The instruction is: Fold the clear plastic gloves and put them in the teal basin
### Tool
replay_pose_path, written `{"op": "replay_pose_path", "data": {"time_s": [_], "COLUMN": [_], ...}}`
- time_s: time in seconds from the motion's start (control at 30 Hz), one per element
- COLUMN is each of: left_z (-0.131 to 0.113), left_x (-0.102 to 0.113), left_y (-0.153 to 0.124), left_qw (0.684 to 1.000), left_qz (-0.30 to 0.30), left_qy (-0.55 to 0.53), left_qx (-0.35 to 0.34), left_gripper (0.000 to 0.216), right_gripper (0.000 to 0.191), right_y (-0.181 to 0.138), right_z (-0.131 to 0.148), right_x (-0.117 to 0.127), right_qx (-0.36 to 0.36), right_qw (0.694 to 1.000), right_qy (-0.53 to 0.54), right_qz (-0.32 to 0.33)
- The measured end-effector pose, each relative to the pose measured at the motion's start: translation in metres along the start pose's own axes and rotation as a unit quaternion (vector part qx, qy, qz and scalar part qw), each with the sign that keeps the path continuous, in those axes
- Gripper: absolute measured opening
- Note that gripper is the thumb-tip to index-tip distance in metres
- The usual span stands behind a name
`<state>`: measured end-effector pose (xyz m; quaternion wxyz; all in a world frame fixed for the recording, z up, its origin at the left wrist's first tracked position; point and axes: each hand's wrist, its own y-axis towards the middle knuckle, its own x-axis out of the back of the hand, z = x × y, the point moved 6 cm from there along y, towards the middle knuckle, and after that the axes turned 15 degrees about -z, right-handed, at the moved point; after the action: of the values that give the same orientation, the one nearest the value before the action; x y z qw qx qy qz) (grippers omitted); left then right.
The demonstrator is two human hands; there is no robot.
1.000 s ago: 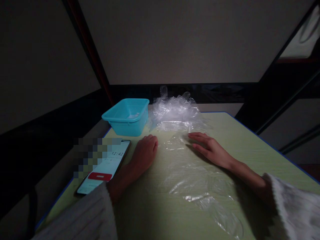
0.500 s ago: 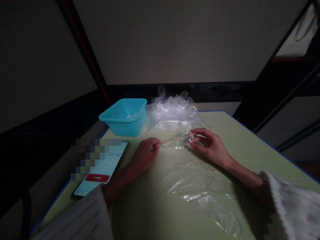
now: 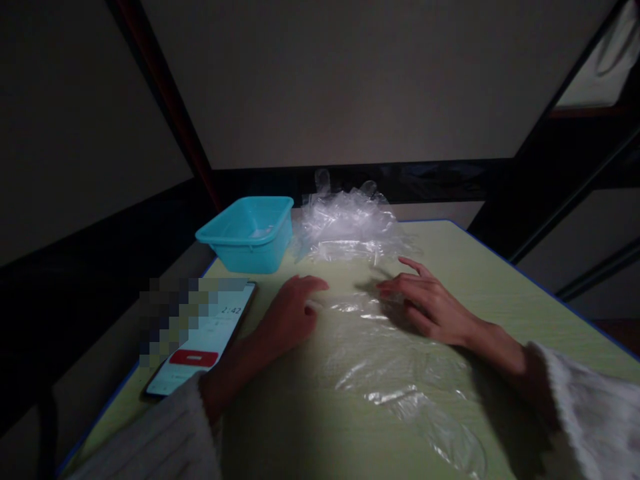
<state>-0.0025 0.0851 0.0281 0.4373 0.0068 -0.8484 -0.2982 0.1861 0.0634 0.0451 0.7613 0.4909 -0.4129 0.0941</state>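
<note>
A clear plastic disposable glove [image 3: 380,363] lies spread flat on the table, one of its fingers pointing toward the lower right. At its far left corner is my left hand [image 3: 293,310], index finger stretched out and thumb apart; whether the thumb touches the film I cannot tell. Over the glove's far right edge my right hand [image 3: 433,303] has its fingers spread, with nothing visible between them. Behind both hands sits a crumpled heap of clear plastic gloves [image 3: 347,220].
A turquoise plastic basket [image 3: 250,253] stands at the back left, with something small and pale inside. Nearer on the left lies a phone [image 3: 205,347] with a lit screen. The greenish table [image 3: 500,300] has a blue edge and meets a panel at the back.
My right hand has let go of the glove's far edge and spread its fingers. That edge has dropped flatter onto the table. My left hand's fingers have straightened.
</note>
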Motion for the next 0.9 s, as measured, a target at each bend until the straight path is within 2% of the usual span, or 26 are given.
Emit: {"op": "replay_pose_path", "data": {"time_s": [0.1, 0.23, 0.33, 0.67, 0.9], "left_z": [-0.016, -0.030, -0.029, -0.026, -0.026], "left_x": [-0.008, -0.017, -0.021, -0.024, -0.024], "left_y": [-0.009, -0.021, -0.026, -0.030, -0.030], "left_qw": [0.996, 0.981, 0.973, 0.956, 0.956], "left_qz": [0.069, 0.161, 0.205, 0.258, 0.253], "left_qy": [-0.035, -0.051, -0.028, 0.054, 0.067], "left_qx": [-0.043, -0.094, -0.104, -0.126, -0.132], "left_gripper": [0.053, 0.060, 0.061, 0.065, 0.064], "right_gripper": [0.039, 0.062, 0.070, 0.075, 0.075], "right_y": [0.001, -0.003, -0.006, -0.017, -0.026], "right_z": [0.009, 0.017, 0.017, 0.014, 0.002], "right_x": [-0.009, -0.027, -0.033, -0.033, -0.025], "right_qx": [-0.006, -0.006, -0.020, -0.067, -0.083], "right_qw": [0.998, 0.988, 0.982, 0.972, 0.972], "right_qy": [0.006, 0.001, 0.009, 0.040, 0.033], "right_qz": [0.056, 0.157, 0.188, 0.223, 0.218]}}
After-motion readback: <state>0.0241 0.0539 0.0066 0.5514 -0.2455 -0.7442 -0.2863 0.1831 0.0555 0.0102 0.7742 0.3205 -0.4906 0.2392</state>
